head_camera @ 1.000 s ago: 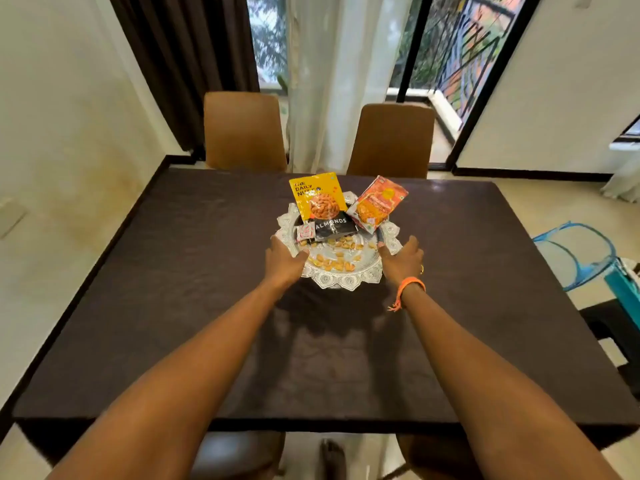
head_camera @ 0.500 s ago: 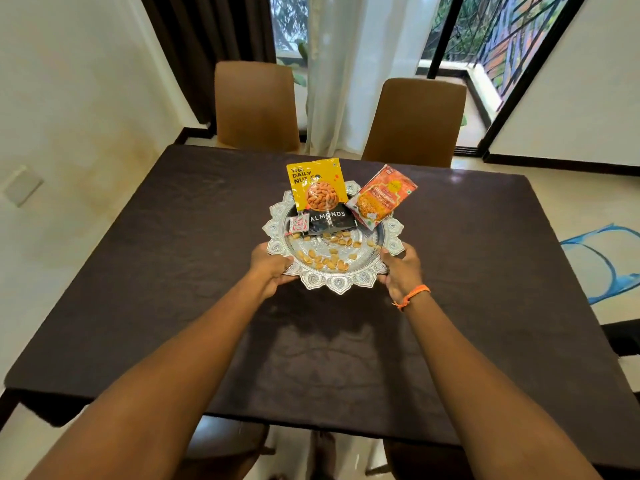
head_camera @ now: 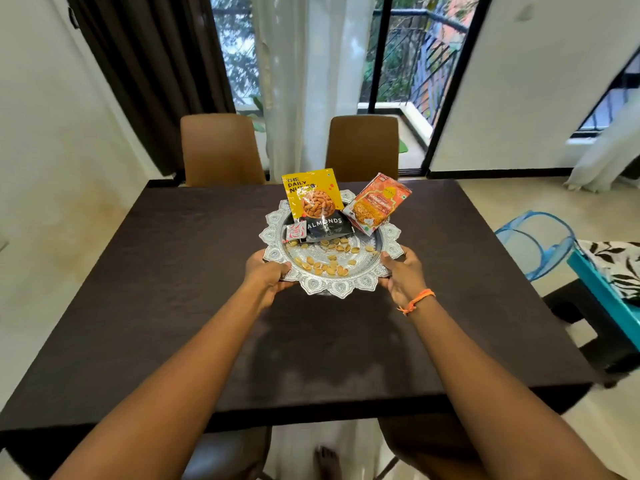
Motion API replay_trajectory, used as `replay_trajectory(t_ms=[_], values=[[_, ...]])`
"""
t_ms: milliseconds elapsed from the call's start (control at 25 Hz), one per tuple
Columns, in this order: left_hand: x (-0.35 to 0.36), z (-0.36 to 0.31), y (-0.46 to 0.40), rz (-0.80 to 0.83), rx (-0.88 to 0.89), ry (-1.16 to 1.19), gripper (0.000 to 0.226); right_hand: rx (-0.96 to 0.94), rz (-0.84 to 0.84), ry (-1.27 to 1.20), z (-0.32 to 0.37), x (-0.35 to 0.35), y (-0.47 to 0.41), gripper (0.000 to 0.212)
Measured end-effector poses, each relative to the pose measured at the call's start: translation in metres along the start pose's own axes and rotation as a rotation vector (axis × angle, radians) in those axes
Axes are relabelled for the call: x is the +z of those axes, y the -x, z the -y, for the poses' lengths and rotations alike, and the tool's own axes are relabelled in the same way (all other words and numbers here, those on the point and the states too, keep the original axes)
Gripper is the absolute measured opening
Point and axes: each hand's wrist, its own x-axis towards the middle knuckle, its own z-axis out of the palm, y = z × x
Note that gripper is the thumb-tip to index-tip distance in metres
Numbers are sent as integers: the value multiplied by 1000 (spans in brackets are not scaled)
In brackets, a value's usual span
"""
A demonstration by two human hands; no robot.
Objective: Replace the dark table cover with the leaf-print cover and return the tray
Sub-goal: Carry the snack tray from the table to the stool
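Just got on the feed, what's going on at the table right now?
A person grips the ornate silver tray at both sides, left hand and right hand, holding it above the dark table cover. On it sit a yellow almond pouch, an orange snack packet and loose nuts. The dark cover is not yet removed.

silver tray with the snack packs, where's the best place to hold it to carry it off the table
Grip the silver tray by its scalloped rim at opposite left and right edges, coming from the near side, as the left hand and right hand do now. It is wide and flat, carrying loose nuts and leaning packets at the back, so two level side grips probably prevent tipping.
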Motion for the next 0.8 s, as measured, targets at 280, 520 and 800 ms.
replay_trajectory(t_ms=[280, 520, 800], values=[[40, 22, 89, 213, 48, -50, 41, -63, -128, -141, 15, -96, 107, 47], [130, 59, 156, 401, -9, -86, 39, -139, -299, -176, 36, -214, 171, 52], [307, 134, 238, 552, -46, -168, 43, -201, -426, -267, 72, -411, 212, 40]])
